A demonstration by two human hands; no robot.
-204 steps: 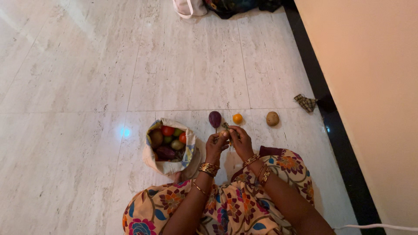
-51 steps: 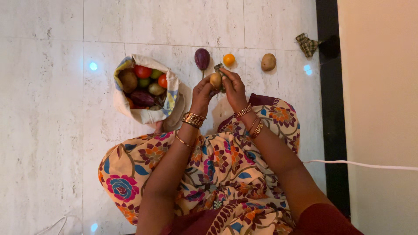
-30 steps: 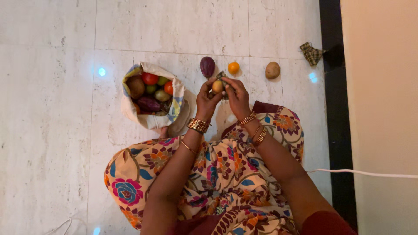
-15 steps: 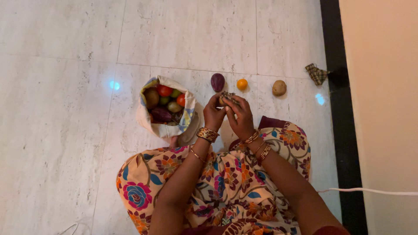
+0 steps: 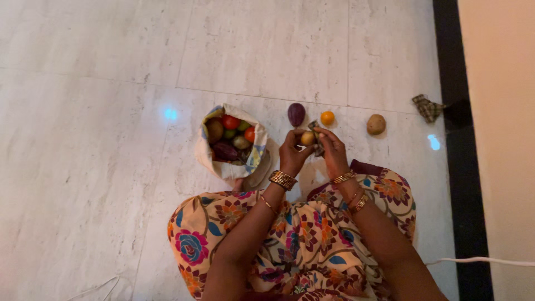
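Left hand (image 5: 291,155) fingers clasp small tan round vegetable (image 5: 307,137), raised above floor. Right hand (image 5: 333,151) pinches checked cloth scrap (image 5: 317,139) against it. Vegetable hidden under cloth half second ago, now exposed again: wiping ongoing. Cloth bag (image 5: 229,167) just left.

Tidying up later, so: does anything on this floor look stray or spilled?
Nothing is spilled. The one stray thing is a crumpled checked cloth by the dark floor border, apart from the bag and the row of eggplant, orange fruit and potato.
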